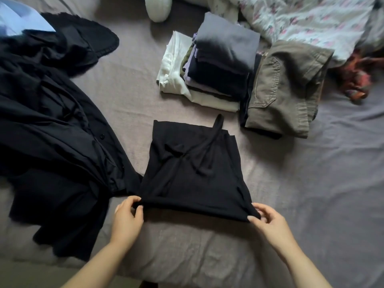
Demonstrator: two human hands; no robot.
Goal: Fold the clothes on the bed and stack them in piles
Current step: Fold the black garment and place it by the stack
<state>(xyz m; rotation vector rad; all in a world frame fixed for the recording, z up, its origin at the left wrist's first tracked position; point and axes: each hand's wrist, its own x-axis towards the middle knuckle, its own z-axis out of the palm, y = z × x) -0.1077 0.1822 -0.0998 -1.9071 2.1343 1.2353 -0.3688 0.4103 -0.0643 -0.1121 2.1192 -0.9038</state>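
A black strappy top [193, 173] lies half folded in the middle of the bed, its thin straps lying across it. My left hand [127, 215] pinches its near left corner and my right hand [267, 218] pinches its near right corner, lifting the near edge a little off the sheet. Behind it stands a pile of folded clothes [220, 65] with a grey piece on top, white ones at its left. Folded olive trousers [284, 88] lie right of that pile. A heap of unfolded black clothes [52, 121] covers the left side.
The bed has a grey-mauve sheet [332, 183]. A floral duvet [311, 19] lies bunched at the back right, with a red patterned cloth [357, 80] beside it. A light blue garment [18, 17] shows at the far left. A white rounded object [159, 7] sits at the back.
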